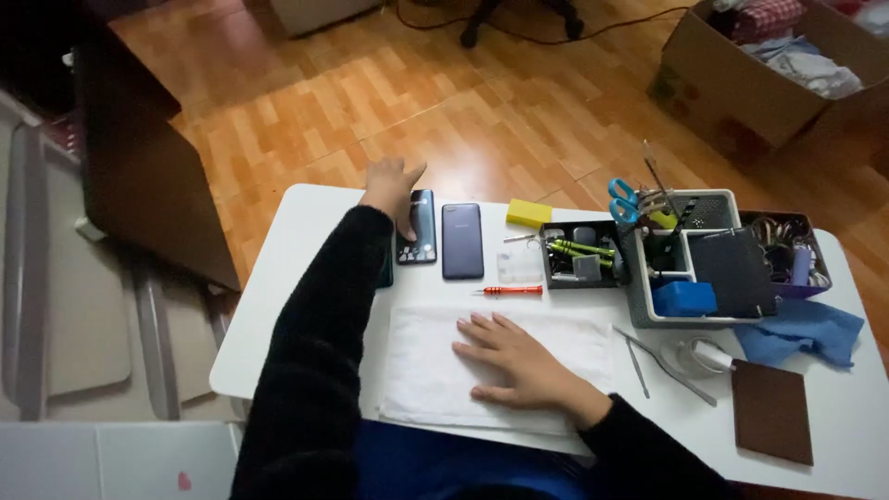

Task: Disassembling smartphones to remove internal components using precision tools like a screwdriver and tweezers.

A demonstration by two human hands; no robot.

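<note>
Hands at work over a white desk (pixel 306 222): your left hand (pixel 391 185) reaches out, fingers spread, thumb and fingertips resting on a dark phone (pixel 421 231) lying face-down near the far edge, not yet gripping it. Your right hand (pixel 519 361) lies flat and open on a white cloth (pixel 417 370), palm down. A second phone (pixel 462 241) lies just beside the first, an orange screwdriver (pixel 509 291) below it. By the look of it, you are picking up; closing the fingers round the phone's edges comes next.
</note>
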